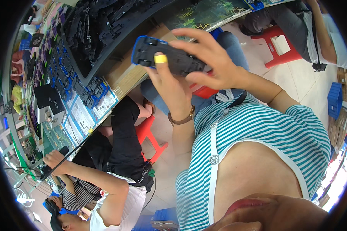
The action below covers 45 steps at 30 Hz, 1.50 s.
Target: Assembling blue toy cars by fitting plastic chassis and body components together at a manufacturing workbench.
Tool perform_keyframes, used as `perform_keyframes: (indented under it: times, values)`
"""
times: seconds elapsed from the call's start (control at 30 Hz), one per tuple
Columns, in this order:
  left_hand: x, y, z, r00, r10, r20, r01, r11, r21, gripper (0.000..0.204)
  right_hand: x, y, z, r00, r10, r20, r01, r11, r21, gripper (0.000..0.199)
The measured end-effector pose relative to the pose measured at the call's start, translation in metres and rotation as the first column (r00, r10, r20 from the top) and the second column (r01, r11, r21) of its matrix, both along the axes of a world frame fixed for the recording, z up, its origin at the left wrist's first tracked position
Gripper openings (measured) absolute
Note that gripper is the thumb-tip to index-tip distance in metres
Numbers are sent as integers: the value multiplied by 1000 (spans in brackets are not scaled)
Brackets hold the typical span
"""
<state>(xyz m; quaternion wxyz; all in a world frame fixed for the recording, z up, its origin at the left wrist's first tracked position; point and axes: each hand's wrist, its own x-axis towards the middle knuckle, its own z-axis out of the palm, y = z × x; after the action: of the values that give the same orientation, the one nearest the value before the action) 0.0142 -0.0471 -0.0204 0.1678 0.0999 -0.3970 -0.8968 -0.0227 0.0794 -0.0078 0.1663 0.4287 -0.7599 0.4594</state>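
Note:
Both my hands hold a toy car (pixel 178 61) above my lap, just off the table's edge. Its black underside with the wheels faces up, and a blue body rim shows around its left end. My left hand (pixel 165 85), with a brown watch strap at the wrist, grips the near side. Yellow tape wraps one digit, which presses on the black underside. My right hand (pixel 216 57) closes around the car's right end, fingers on the far side and thumb on the near side. That end is partly hidden by this hand.
A large black tray (pixel 89 75) heaped with black plastic parts stands on the table. Left of it lie several blue toy car pieces (pixel 91 91) and a black box (pixel 48 98). A co-worker's hand (pixel 54 161) holds a dark tool at lower left. Red stools (pixel 152 140) stand nearby.

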Motion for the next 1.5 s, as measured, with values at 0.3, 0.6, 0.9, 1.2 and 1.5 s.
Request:
perform_keyframes:
  times: [0.3,0.6,0.9,1.2,1.5]
  values:
    - [-4,5,1,975,184,-122,-195,978,-78,46,21,-5,-18,430,392,813,43,891,-452,53]
    - [-5,10,4,957,261,-129,-280,945,-169,49,17,-10,-26,504,378,777,64,881,-470,47]
    - [-5,13,1,947,278,-162,-302,942,-150,45,10,-10,-27,497,390,775,109,858,-502,31]
    - [0,-4,-18,982,148,-114,-147,989,19,39,10,-11,-35,516,299,802,214,862,-459,32]
    - [13,-9,-17,936,346,-72,-353,905,-239,27,16,-28,-28,533,331,779,134,875,-464,43]
